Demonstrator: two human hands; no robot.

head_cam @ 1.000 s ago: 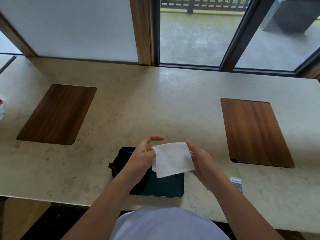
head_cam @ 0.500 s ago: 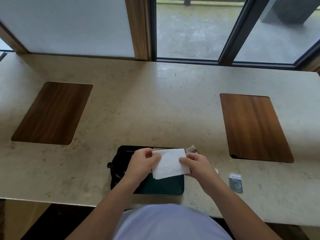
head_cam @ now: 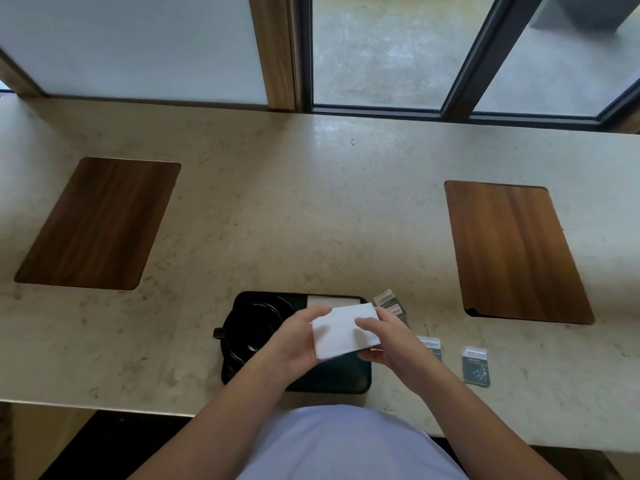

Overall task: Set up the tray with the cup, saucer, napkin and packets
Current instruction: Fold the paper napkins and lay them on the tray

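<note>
Where it lies: the pale stone surface point(head_cam: 311, 209) runs under a window, with a dark wood inlay at each side, left inlay point(head_cam: 98, 223) and right inlay point(head_cam: 516, 252).
Tray: a dark tray point(head_cam: 346, 379) sits at the near edge, in front of the person.
Cup: a black cup point(head_cam: 252, 327) stands on a saucer in the tray's left half, handle pointing left; the saucer is mostly hidden.
Left hand: left hand point(head_cam: 294, 344) pinches the napkin's left edge, fingers curled.
Right hand: right hand point(head_cam: 391, 341) grips its right edge, thumb on top.
Napkin: a folded white napkin point(head_cam: 343, 332) is held between both hands, above the tray's right half.
Packets: packets point(head_cam: 476, 366) lie on the surface just right of the tray, one pair near its far corner.
</note>
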